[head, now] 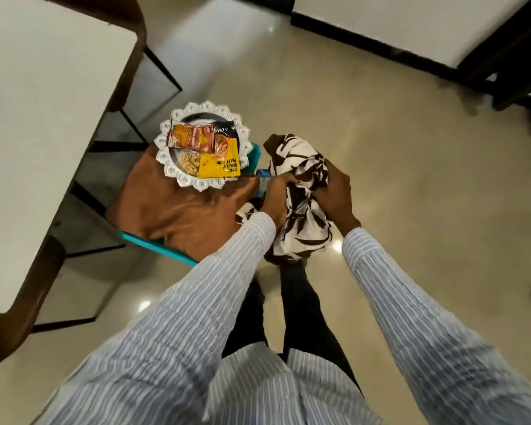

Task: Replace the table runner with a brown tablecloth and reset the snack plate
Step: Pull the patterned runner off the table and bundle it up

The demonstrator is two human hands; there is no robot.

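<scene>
Brown tablecloth (178,210) lies folded and slightly rumpled on the seat of a teal plastic stool (154,245), which stands on the glossy beige floor (380,148) just beside the white table (43,118). On the far end of that cloth sits the snack plate (203,145), a silver dish with a scalloped, lace-like rim. It carries a yellow nut packet (218,164) with a clear window showing cashews, and an orange-red snack packet (190,138) lying across the top of it.

To the right of the stool, over the floor, the person holds the table runner (301,204), a white cloth with a dark brown leaf pattern, bunched into a loose bundle. The left hand (276,197) is closed on the bundle's near-left side, fingers buried in the folds. The right hand (334,191) is clamped over the top and right side. Both hands sit close together with the fabric squeezed between them, and a loose end hangs below.

Both arms wear a blue-and-white striped shirt (196,317), and dark trousers (304,317) show beneath. The table top is bare white, with a dark wooden edge and black metal legs.
</scene>
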